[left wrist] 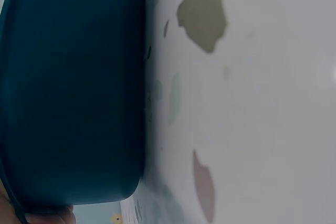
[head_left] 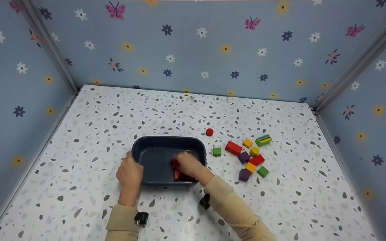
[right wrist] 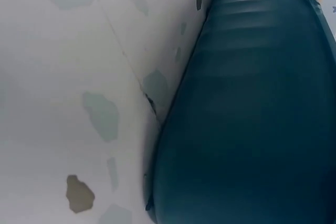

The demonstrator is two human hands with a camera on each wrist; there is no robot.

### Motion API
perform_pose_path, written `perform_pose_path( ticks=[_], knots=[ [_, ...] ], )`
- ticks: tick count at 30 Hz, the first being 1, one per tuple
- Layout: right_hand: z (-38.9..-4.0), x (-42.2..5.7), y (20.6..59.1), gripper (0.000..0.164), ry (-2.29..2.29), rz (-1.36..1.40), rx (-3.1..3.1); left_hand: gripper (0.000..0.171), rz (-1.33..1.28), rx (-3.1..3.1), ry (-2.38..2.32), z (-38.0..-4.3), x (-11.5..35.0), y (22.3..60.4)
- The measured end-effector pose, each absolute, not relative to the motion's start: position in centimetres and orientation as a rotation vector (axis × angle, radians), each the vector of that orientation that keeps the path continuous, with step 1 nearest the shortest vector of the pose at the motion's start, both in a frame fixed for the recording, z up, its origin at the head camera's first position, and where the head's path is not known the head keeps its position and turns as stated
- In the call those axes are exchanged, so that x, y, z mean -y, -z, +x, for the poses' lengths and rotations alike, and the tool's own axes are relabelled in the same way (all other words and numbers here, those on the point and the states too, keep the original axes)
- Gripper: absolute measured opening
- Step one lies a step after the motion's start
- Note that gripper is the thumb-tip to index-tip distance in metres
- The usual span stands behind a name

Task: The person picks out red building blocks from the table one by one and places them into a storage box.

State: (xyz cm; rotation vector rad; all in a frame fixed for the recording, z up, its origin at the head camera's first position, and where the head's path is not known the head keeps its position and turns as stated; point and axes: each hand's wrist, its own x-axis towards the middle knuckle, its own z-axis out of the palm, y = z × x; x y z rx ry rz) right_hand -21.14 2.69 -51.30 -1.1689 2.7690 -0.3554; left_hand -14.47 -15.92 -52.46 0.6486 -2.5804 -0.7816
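A dark blue rectangular tub [head_left: 152,160] stands on the speckled table, and its outer wall [left wrist: 73,87] fills much of both wrist views. My left hand [head_left: 130,171] grips the tub's left end by the rim. Inside the tub at its right side, my right hand [head_left: 188,164] reaches down with curled fingers and pinches a red block [head_left: 174,164]. More red blocks [head_left: 177,175] lie under that hand near the front wall, partly hidden by it.
Right of the tub lie a green cube [head_left: 216,152], a red cylinder [head_left: 209,132] and a loose group of red, purple [head_left: 244,174], orange, yellow and green blocks. A striped green block [head_left: 263,140] is at the group's back. Flowered panels [head_left: 193,50] enclose the table.
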Motion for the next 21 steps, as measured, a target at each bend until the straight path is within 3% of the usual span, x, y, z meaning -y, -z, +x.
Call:
perform_pose_path(
  ticks=[9, 21],
  knots=[
    [-20.9, -3.5, 50.9, 0.028, 0.449, -1.219, -2.780, 0.036, 0.638, 2.577, 0.778, -14.5, 15.9, 52.5],
    [-20.1, -5.4, 49.4, 0.026, 0.498, -1.339, -2.975, 0.038, 0.671, 2.593, 0.783, -14.5, 15.9, 52.5]
  ],
)
